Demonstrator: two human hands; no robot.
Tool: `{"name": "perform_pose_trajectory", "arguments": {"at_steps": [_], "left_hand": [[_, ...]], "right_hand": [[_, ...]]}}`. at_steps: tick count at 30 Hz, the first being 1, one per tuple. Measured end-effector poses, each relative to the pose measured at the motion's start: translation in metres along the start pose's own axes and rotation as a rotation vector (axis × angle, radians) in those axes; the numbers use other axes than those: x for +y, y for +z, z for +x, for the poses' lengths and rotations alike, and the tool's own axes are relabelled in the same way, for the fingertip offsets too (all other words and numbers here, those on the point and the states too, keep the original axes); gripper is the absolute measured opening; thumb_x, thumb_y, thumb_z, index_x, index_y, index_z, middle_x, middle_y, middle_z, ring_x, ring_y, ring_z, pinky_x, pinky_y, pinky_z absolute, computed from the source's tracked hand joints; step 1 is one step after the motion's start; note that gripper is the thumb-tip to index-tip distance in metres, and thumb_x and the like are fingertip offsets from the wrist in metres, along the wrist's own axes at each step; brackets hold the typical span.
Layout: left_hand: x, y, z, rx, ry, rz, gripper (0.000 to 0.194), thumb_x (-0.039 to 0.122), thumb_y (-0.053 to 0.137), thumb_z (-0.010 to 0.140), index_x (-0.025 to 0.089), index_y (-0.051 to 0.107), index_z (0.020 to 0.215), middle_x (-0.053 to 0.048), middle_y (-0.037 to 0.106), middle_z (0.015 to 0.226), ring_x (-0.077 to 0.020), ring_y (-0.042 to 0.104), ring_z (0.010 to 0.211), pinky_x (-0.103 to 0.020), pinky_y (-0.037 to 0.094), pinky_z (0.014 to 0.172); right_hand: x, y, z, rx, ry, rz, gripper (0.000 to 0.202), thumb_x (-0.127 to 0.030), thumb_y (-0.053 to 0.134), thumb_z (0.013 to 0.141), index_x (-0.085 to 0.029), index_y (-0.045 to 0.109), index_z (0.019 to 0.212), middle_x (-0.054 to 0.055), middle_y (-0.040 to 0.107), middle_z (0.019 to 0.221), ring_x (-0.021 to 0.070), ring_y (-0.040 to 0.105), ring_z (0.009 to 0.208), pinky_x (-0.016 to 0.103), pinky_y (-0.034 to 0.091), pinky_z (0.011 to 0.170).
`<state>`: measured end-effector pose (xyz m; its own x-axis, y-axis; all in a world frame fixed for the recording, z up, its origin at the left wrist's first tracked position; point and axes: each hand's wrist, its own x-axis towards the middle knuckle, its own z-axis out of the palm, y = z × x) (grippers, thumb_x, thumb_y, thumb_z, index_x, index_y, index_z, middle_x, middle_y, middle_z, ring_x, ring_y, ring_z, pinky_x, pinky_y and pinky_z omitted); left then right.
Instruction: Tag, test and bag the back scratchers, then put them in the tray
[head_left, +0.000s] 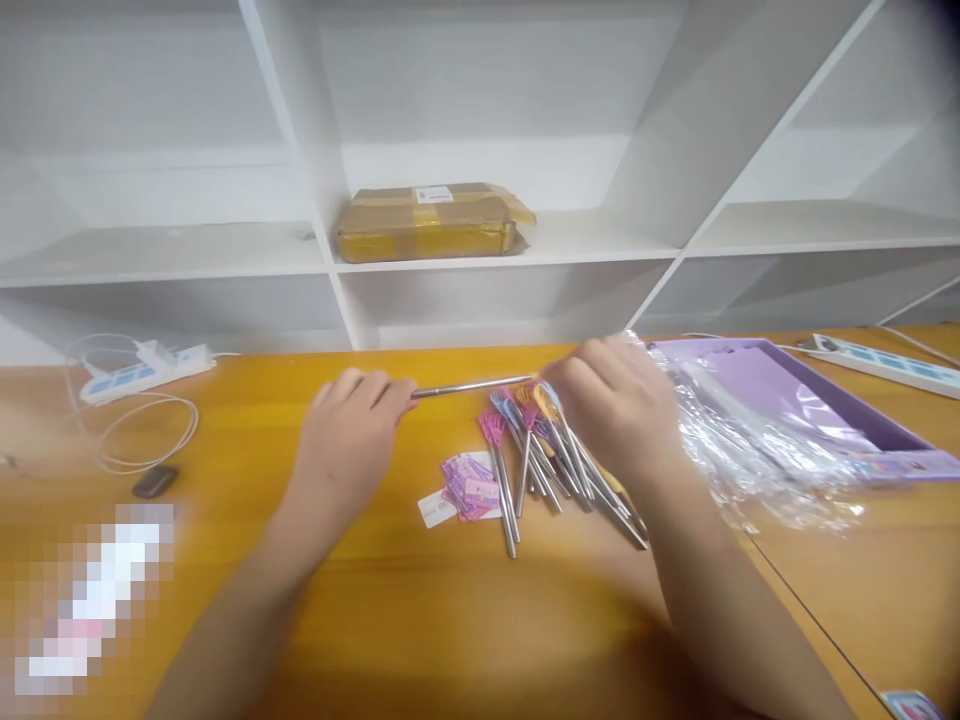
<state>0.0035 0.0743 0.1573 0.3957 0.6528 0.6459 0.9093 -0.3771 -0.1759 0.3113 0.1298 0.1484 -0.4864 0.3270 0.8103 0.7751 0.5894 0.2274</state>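
Observation:
A thin metal rod [472, 386] stretches level between my two hands above the wooden table. My left hand [356, 420] is closed round its left end, where a bit of pink shows at the fingertips. My right hand [619, 405] grips the other end, which is hidden in the fist except for a trace of yellow. Below the rod lies a pile of metal-handled sticks [555, 460] with pink, blue and yellow claw-shaped heads. Just left of the pile are small purple and pink cards [472, 490], with white ones among them.
Clear plastic bags [757, 450] lie against a purple box [817, 395] on the right. Power strips sit at the back left [150, 372] and right [892, 365]. A dark small object [155, 481] is at left. A taped parcel [435, 222] rests on the white shelf [600, 240].

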Motion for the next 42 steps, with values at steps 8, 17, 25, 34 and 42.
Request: {"name": "perform_pose_trajectory", "arguments": {"at_steps": [8,17,25,34,42], "left_hand": [[-0.043,0.001,-0.003,-0.092,-0.075,0.002,0.017,0.027,0.057,0.109,0.026,0.073,0.108,-0.005,0.074,0.092,-0.0269,0.059,0.092,-0.039,0.039,0.074],[-0.130,0.018,-0.014,-0.016,-0.196,-0.086,0.015,0.027,0.061,0.106,0.027,0.076,0.101,-0.007,0.079,0.093,-0.0316,0.057,0.109,-0.046,0.032,0.091],[-0.138,-0.006,-0.018,-0.003,-0.227,-0.020,0.033,0.038,0.048,0.111,0.025,0.077,0.104,-0.009,0.074,0.089,-0.0320,0.050,0.106,-0.046,0.030,0.092],[-0.162,-0.010,-0.024,0.079,-0.167,0.054,0.054,0.061,0.041,0.109,0.023,0.078,0.103,-0.008,0.069,0.082,-0.0283,0.044,0.097,-0.042,0.035,0.092],[-0.171,-0.017,-0.024,0.185,-0.160,0.042,0.036,0.049,0.053,0.108,0.023,0.075,0.094,-0.005,0.071,0.083,-0.0219,0.055,0.083,-0.034,0.042,0.086]], "right_hand": [[0.037,0.018,-0.012,0.027,0.050,-0.059,0.024,-0.010,0.061,0.099,-0.023,0.061,0.079,0.003,0.055,0.073,0.0180,0.045,0.072,0.034,0.034,0.069],[0.137,0.002,-0.049,-0.026,0.316,-0.055,0.036,-0.024,0.076,0.093,-0.021,0.060,0.061,0.008,0.061,0.069,0.0155,0.053,0.070,0.033,0.043,0.067],[0.153,-0.026,-0.060,0.382,0.318,-0.135,0.027,-0.029,0.074,0.084,-0.022,0.061,0.061,0.001,0.058,0.064,0.0165,0.053,0.064,0.031,0.040,0.060],[0.189,-0.043,-0.084,0.440,0.324,-0.224,0.022,-0.031,0.075,0.081,-0.021,0.063,0.065,0.002,0.056,0.064,0.0161,0.054,0.063,0.031,0.041,0.059],[0.164,-0.041,-0.071,0.221,0.481,-0.070,0.017,-0.034,0.075,0.090,-0.022,0.082,0.100,0.008,0.067,0.099,0.0162,0.064,0.077,0.030,0.058,0.066]]}}
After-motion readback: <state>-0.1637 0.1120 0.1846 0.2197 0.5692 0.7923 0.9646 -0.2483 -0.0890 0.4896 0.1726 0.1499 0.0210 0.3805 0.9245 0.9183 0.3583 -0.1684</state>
